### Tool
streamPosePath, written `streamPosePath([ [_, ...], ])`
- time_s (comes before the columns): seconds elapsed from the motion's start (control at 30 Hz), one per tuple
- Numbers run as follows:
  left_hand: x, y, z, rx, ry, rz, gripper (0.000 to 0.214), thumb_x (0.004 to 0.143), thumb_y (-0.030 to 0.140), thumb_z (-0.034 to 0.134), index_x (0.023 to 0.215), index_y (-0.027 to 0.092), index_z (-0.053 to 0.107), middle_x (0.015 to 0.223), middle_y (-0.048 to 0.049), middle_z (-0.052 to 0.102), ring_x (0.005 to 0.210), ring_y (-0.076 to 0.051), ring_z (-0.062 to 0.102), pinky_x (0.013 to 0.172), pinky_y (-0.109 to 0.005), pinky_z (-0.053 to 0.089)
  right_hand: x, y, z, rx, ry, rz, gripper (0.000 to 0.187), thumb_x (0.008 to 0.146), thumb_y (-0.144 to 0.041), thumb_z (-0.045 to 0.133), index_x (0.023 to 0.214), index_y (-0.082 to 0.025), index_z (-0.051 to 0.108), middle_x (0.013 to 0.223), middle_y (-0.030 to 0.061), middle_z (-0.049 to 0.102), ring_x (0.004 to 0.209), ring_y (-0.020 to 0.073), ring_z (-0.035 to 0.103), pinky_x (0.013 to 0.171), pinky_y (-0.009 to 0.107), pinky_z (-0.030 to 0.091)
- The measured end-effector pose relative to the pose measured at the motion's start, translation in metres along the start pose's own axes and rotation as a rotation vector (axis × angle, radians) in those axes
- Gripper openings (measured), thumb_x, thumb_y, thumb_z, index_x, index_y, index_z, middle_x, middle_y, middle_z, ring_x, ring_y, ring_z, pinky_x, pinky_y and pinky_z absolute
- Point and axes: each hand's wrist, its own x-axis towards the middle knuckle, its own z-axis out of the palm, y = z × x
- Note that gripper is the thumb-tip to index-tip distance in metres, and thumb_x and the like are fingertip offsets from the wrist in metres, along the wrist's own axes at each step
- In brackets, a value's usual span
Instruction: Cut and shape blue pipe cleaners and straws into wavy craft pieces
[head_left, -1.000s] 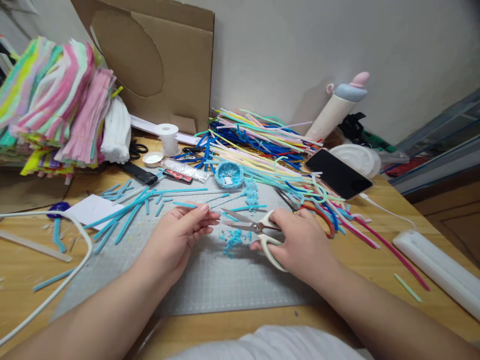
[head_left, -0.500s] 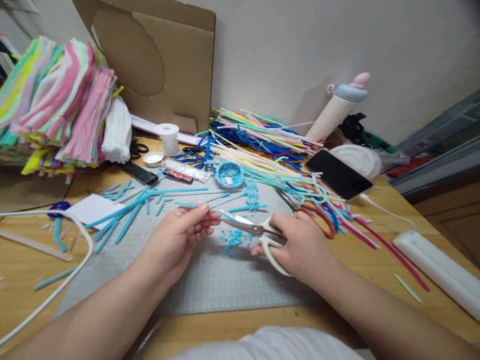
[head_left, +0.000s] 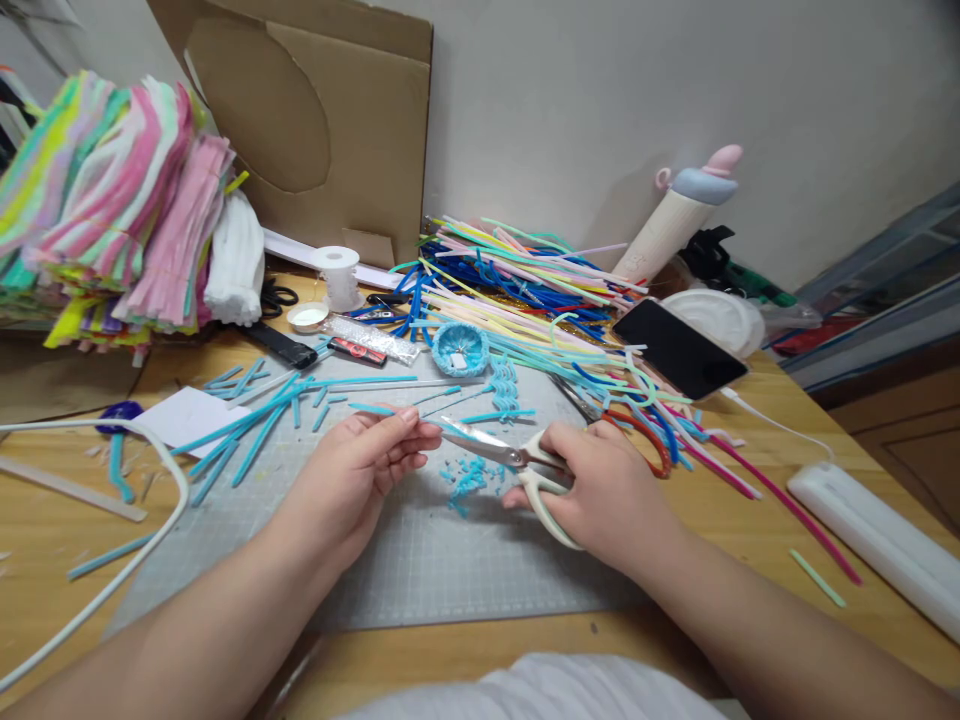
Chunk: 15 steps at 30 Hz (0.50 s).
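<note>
Gripping white-handled scissors, my right hand held them above the mat | blades pointed left, long axis slanting slightly away | my left hand pinched a blue stem, lying left-to-right.

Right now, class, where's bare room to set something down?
Grey mat, between the forearms, nearer than the blue clippings; wood between right forearm, magenta stem and short green piece. Crowded: beyond the white-handled scissors, heaped with coloured stems.

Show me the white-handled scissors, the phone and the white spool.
White-handled scissors (head_left: 515,457), head view, on the pivot.
Phone (head_left: 679,348), head view, middle of the screen.
White spool (head_left: 340,286), head view, side below the top rim.
</note>
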Motion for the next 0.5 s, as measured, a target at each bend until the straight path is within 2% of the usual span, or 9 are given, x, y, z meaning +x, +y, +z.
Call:
streamPosePath([
  [0.2,-0.0004,-0.0029,0.0013,0.024,-0.059,-0.012,0.013,0.073,0.025,0.067,0.070,0.012,0.068,0.069,-0.0040,0.070,0.063,-0.010,0.061,0.058,-0.017,0.047,0.0007,-0.0019,-0.0018,0.003,0.003,-0.024,0.029,0.070,-0.046,0.062,0.069,-0.021,0.049,0.062,-0.0005,0.058,0.061,0.0176,0.047,0.060,0.028,0.027],
  [0.5,0.0012,-0.0029,0.0001,0.006,-0.044,-0.009,0.013,0.072,0.025,0.069,0.072,0.012,0.068,0.068,-0.0037,0.070,0.065,-0.010,0.062,0.060,-0.017,0.047,-0.0028,-0.0002,0.0000,0.022,-0.038,0.012,0.032,0.069,-0.048,0.063,0.065,-0.021,0.047,0.062,-0.0004,0.058,0.063,0.0181,0.046,0.058,0.027,0.026],
])
